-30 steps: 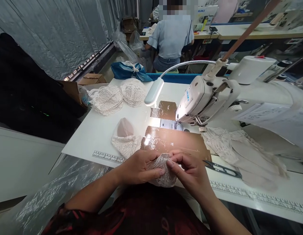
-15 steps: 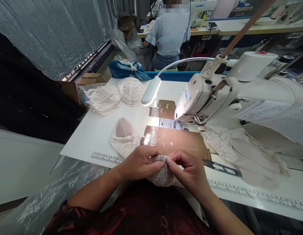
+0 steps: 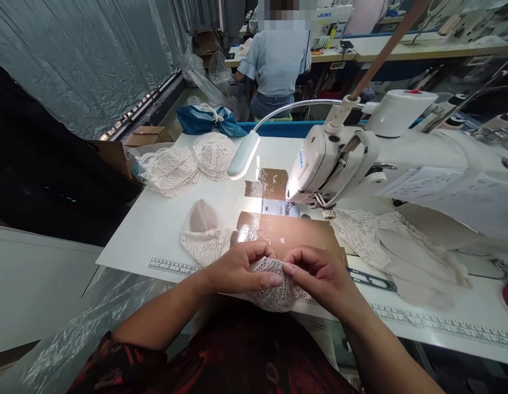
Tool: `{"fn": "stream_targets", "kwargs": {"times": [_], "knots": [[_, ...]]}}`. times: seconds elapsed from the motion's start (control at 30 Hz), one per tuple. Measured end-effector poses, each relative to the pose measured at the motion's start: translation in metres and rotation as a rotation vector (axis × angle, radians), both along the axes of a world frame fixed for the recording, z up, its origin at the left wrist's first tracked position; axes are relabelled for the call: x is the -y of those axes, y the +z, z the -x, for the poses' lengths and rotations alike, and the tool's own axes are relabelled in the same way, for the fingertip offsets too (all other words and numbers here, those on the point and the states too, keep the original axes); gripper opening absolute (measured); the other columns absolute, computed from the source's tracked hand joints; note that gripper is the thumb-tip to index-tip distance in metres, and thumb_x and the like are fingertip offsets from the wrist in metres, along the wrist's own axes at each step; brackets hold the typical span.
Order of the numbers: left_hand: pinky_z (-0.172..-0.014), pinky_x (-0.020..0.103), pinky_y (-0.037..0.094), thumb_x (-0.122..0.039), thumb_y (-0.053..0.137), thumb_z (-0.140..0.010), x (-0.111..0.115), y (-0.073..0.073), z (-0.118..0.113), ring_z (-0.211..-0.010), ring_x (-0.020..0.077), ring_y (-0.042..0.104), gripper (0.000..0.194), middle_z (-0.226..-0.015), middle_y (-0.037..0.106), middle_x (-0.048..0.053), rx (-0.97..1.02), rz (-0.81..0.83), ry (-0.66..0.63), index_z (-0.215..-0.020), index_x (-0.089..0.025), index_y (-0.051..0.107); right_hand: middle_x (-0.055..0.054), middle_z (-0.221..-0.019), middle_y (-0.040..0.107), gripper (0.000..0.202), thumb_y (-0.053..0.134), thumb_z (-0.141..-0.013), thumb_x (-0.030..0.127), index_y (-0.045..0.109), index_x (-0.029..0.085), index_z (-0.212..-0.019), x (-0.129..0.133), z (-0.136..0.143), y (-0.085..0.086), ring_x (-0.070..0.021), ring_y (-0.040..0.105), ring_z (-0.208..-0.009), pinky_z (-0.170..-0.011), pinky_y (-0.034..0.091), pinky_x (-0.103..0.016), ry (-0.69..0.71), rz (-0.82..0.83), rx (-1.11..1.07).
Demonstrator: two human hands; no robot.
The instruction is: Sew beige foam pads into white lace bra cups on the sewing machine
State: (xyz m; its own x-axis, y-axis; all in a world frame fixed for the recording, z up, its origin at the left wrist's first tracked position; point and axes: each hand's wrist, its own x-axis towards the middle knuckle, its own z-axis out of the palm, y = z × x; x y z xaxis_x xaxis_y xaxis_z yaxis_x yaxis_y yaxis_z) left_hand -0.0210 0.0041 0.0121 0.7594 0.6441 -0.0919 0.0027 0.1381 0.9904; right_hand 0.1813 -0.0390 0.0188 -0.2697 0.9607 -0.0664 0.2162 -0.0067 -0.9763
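A white lace bra cup (image 3: 274,293) is held between my two hands at the front edge of the sewing table. My left hand (image 3: 246,271) grips its upper left side, with the thumb lying across the lace. On the upper right, my right hand (image 3: 319,276) pinches the lace edge between thumb and fingertips. Just left of my hands, another lace cup with a beige lining (image 3: 202,232) lies on the table. Beyond my hands is the white sewing machine (image 3: 315,164), its needle area lit by a lamp (image 3: 243,156).
Stacked lace cups (image 3: 169,169) lie at the back left, near a blue cloth bundle (image 3: 211,119). To the right are thread snips (image 3: 373,279) and lace pieces with beige fabric (image 3: 402,257). Brown tape (image 3: 295,230) covers part of the tabletop. A person (image 3: 274,60) sits ahead.
My hands have moved slightly apart along the lace cup's edge, opening out more of its upper rim. The whole view has shifted a little, showing a red object at the right edge.
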Motion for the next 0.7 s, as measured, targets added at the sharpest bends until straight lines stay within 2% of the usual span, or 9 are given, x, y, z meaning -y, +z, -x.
{"fn": "stream_targets", "kwargs": {"times": [0.1,0.23,0.3,0.37,0.43,0.47,0.57,0.63,0.7], "knots": [[-0.065,0.022,0.042,-0.033,0.069,-0.08,-0.003,0.002,-0.005,-0.072,0.0114,0.052,0.025,-0.079,0.057,0.004,0.021,0.086,-0.012,-0.086,-0.01,0.062,0.002,-0.063,0.052,0.027,0.062,-0.084,0.041,0.06,0.017,-0.073,-0.001,-0.004,0.0,-0.0085,0.042,-0.056,-0.05,0.034,-0.021,-0.013,0.024,-0.046],[-0.056,0.02,0.04,-0.036,0.077,-0.071,-0.002,-0.008,-0.019,-0.058,0.0083,0.05,0.031,-0.066,0.056,0.001,0.057,0.331,0.097,-0.076,-0.009,0.061,0.003,-0.059,0.048,0.032,0.064,-0.08,0.047,0.06,0.017,-0.072,-0.008,-0.003,-0.007,-0.008,0.039,-0.053,-0.047,0.031,-0.021,-0.042,0.122,-0.095],[-0.055,0.021,0.041,-0.038,0.08,-0.066,-0.002,-0.011,-0.021,-0.055,0.0089,0.051,0.036,-0.064,0.056,0.0,0.076,0.453,0.161,-0.074,-0.011,0.059,0.003,-0.061,0.05,0.033,0.064,-0.08,0.049,0.061,0.017,-0.074,-0.012,-0.006,-0.012,-0.0089,0.042,-0.054,-0.049,0.034,-0.022,-0.061,0.161,-0.101],[-0.056,0.022,0.044,-0.04,0.078,-0.066,-0.007,-0.009,-0.015,-0.057,0.0109,0.054,0.036,-0.066,0.059,0.001,0.064,0.458,0.243,-0.076,-0.012,0.058,0.0,-0.068,0.058,0.032,0.065,-0.079,0.049,0.065,0.017,-0.08,-0.014,-0.013,-0.015,-0.0111,0.05,-0.06,-0.055,0.042,-0.024,-0.084,0.162,-0.075],[-0.056,0.023,0.044,-0.041,0.072,-0.072,-0.019,0.0,-0.002,-0.059,0.0116,0.054,0.032,-0.067,0.058,0.0,-0.001,0.267,0.372,-0.076,-0.014,0.057,-0.003,-0.078,0.064,0.032,0.065,-0.078,0.048,0.067,0.018,-0.089,-0.014,-0.026,-0.016,-0.0133,0.056,-0.067,-0.062,0.046,-0.026,-0.121,0.147,-0.016],[-0.055,0.022,0.042,-0.039,0.069,-0.076,-0.027,0.006,0.004,-0.057,0.0108,0.052,0.028,-0.064,0.056,-0.001,-0.066,0.089,0.459,-0.074,-0.014,0.055,-0.003,-0.081,0.066,0.033,0.064,-0.078,0.048,0.067,0.019,-0.092,-0.014,-0.033,-0.015,-0.014,0.058,-0.068,-0.063,0.047,-0.027,-0.149,0.137,0.024],[-0.053,0.022,0.035,-0.029,0.059,-0.081,-0.053,0.017,0.007,-0.055,0.0101,0.043,0.026,-0.056,0.045,-0.003,-0.387,-0.654,0.69,-0.061,-0.016,0.05,-0.003,-0.08,0.067,0.032,0.058,-0.083,0.048,0.067,0.02,-0.094,-0.015,-0.051,-0.008,-0.0148,0.059,-0.065,-0.058,0.046,-0.026,-0.218,0.072,0.216],[-0.059,0.026,0.038,-0.019,0.055,-0.08,-0.066,0.013,-0.01,-0.062,0.0136,0.047,0.023,-0.059,0.049,0.0,-0.617,-1.066,0.61,-0.059,-0.016,0.049,-0.003,-0.082,0.069,0.03,0.053,-0.086,0.046,0.068,0.021,-0.095,-0.02,-0.056,-0.003,-0.0161,0.06,-0.067,-0.059,0.045,-0.027,-0.199,-0.007,0.368],[-0.066,0.03,0.042,-0.011,0.051,-0.08,-0.07,-0.001,-0.039,-0.071,0.0181,0.053,0.016,-0.068,0.057,0.005,-0.856,-1.24,0.348,-0.065,-0.015,0.055,-0.002,-0.089,0.071,0.027,0.049,-0.088,0.04,0.068,0.023,-0.097,-0.031,-0.056,0.001,-0.0175,0.063,-0.074,-0.064,0.046,-0.028,-0.146,-0.09,0.501]]}}
